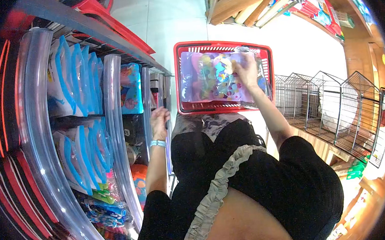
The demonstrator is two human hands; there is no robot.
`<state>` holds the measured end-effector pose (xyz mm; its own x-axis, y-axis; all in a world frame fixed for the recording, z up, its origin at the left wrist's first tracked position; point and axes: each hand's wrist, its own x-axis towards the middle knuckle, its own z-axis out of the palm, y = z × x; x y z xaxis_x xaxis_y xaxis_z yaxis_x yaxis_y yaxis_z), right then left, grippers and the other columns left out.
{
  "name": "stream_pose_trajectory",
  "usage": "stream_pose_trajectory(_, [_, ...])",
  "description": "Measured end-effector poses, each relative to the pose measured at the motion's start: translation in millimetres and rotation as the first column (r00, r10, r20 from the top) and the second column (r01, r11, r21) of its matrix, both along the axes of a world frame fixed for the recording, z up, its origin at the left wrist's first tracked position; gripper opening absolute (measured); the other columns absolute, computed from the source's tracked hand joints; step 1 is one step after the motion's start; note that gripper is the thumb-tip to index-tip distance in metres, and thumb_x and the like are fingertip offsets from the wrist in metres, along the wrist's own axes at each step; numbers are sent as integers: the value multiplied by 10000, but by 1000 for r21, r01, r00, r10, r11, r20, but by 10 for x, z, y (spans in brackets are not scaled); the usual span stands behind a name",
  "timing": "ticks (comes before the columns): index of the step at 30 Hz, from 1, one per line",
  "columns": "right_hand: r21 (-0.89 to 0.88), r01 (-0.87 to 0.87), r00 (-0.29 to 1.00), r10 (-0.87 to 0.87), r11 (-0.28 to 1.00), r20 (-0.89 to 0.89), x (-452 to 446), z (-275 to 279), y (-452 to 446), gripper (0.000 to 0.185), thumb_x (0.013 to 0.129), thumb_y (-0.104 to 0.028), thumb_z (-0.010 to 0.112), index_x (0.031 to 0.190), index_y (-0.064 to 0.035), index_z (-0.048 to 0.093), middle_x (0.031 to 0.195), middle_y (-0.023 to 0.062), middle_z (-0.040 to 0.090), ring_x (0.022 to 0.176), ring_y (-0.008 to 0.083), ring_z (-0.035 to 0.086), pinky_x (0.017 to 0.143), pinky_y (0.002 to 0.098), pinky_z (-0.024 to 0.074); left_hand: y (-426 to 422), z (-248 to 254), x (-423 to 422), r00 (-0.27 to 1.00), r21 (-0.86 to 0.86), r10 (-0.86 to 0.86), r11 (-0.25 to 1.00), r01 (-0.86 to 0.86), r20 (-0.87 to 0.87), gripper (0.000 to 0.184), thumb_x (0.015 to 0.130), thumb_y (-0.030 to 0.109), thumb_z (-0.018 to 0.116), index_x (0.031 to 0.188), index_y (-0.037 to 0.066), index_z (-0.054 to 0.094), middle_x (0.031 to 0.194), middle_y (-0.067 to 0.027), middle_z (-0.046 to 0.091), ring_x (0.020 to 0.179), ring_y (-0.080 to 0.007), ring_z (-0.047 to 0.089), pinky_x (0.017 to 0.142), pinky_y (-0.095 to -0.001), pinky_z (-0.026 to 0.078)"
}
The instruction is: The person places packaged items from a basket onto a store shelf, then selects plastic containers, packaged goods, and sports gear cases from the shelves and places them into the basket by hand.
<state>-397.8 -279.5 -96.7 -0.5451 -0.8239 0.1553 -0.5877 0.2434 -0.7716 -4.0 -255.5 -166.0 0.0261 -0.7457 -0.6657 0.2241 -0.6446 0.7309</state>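
Note:
A red plastic basket (222, 42) sits on the floor in front of me, with clear packets of colourful confetti-like pieces (218, 76) and purple packaging (190, 86) in it. Over the right part of the basket is my right hand (246, 70), its fingers bent down against the packets; what they hold, if anything, is hidden. My left hand (160, 121) is raised beside the shelf to the left of the basket, its fingers loosely curled and apart, with nothing in it. A pale band is around the left wrist.
Shelves on the left hold blue-and-white packets (80, 78) behind clear curved rails (115, 98). A black wire rack (330, 106) stands on the right. Wooden shelving (359, 50) and wooden slats (247, 4) are farther back, with a red plastic object (114, 23) at the upper left.

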Motion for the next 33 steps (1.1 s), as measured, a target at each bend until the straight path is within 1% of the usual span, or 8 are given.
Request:
stream_pose_trajectory(1, [52,79,943,-58,996,-329,-166,-13,102,516,741,-133,706,1197,-7,500,1016,193,585,944,330,587,832,372,473,-3,16,-143,993,28,-117,993,117,-10,309,840,105,632,1114,0,535,915,-101,639,824,-199,637,740,-308,538])
stream_pose_trajectory(4, [42,95,970,-102,995,221,-642,-638,322,507,758,-125,715,1186,27,488,1023,168,614,909,279,618,788,352,510,-59,268,-596,938,115,-272,947,301,-216,414,881,154,599,1207,-68,471,1140,-205,585,1011,-271,604,875,-368,505])
stream_pose_trajectory(6, [120,85,622,-147,989,769,-542,-387,433,446,765,-109,716,1141,38,524,998,152,636,859,251,641,743,353,536,-85,238,-803,886,137,-348,905,403,-308,457,887,182,597,1234,-71,442,1200,-224,539,1083,-296,562,932,-398,468])
stream_pose_trajectory(10, [363,-95,437,-289,927,852,-384,91,418,296,772,-40,691,1044,31,596,926,136,659,779,229,660,710,363,555,-70,275,-1164,812,192,-371,848,494,-450,499,896,226,591,1252,-74,413,1274,-252,473,1178,-333,491,1020,-439,393])
stream_pose_trajectory(21, [-48,-202,171,83,978,982,143,1144,213,391,775,49,616,1150,2,515,1053,106,612,936,219,620,825,345,518,197,626,-1219,751,445,376,887,-123,-543,430,836,228,683,1168,51,475,1248,-202,463,1194,-324,460,1050,-418,378])
stream_pose_trajectory(26, [-79,-337,-6,82,938,997,370,1504,97,371,777,36,625,1138,33,540,1035,121,630,910,218,629,838,353,511,248,956,-926,559,406,389,909,-101,-733,221,881,252,628,1032,93,601,963,-40,661,849,-134,603,671,-240,452])
stream_pose_trajectory(30, [-32,-448,52,62,894,997,774,1389,-76,365,780,8,648,1133,37,555,1077,115,626,971,216,612,899,346,475,268,1148,-599,645,274,371,929,-251,-668,250,868,268,644,1078,139,604,819,10,669,598,-88,556,656,-260,474])
stream_pose_trajectory(33, [-97,-547,-23,101,832,995,1099,1245,-232,381,783,-15,662,1145,36,552,1094,111,623,1014,218,596,932,346,452,269,1233,-213,656,138,374,913,-383,-655,310,897,219,595,1173,82,559,1067,-62,642,916,-152,621,794,-312,512])
